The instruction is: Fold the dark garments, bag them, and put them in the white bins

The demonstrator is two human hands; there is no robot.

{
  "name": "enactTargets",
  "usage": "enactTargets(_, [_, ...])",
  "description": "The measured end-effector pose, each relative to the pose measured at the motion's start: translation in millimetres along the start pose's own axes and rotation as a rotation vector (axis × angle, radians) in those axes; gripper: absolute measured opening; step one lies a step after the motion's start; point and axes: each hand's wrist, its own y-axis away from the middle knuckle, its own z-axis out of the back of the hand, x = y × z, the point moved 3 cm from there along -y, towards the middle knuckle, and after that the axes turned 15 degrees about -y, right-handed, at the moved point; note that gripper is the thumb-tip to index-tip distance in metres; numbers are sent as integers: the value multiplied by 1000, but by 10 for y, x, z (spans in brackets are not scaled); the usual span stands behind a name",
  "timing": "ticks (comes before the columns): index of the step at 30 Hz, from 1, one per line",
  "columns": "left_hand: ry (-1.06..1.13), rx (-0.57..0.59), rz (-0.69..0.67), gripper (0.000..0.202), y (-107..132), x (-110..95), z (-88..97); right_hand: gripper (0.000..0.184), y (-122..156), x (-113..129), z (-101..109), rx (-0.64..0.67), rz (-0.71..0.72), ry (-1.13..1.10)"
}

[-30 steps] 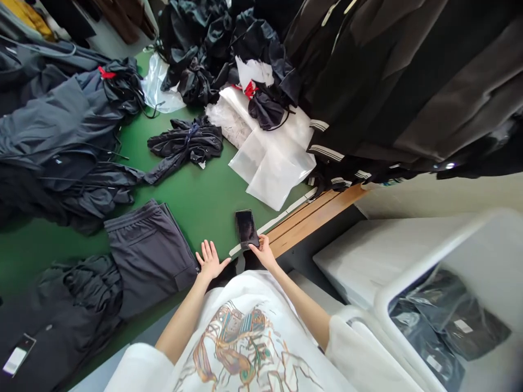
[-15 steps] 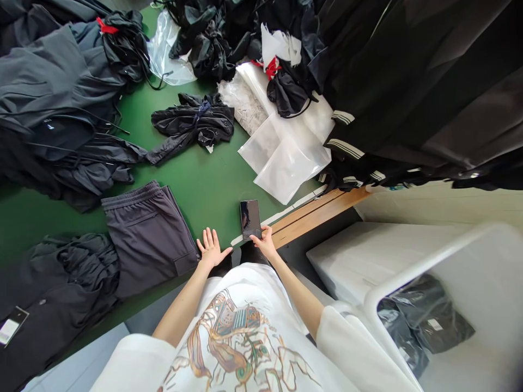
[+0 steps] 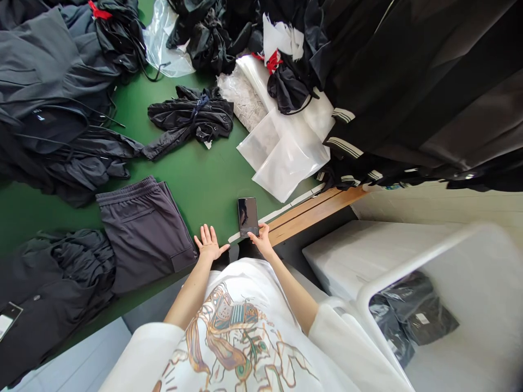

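Observation:
My right hand [image 3: 262, 240] grips the lower right corner of a dark smartphone [image 3: 247, 214], thumb on its face, at the near edge of the green table [image 3: 208, 182]. To its left my left hand [image 3: 210, 245] lies flat with fingers spread, holding nothing. Beside that hand is a folded pair of dark grey trousers [image 3: 145, 234] with an elastic waistband. Farther up the table sit a bundled black garment [image 3: 194, 117], tied with a dark blue cord, and clear plastic bags [image 3: 288, 158].
Dark garments [image 3: 44, 98] are heaped on the left. Black clothes with striped cuffs [image 3: 408, 81] hang at the right. A white bin [image 3: 441, 256] at lower right holds bagged dark items [image 3: 423, 313]. A wooden strip [image 3: 302, 215] runs along the table edge.
The view has shifted slightly, so the table's contents appear a little farther left and up. Both hands keep their pose, the right one still on the smartphone.

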Motion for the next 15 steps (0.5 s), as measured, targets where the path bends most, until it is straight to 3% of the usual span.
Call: enactTargets(15, [9, 7, 4, 106, 36, 3, 46, 59, -17, -44, -47, -89, 32, -18])
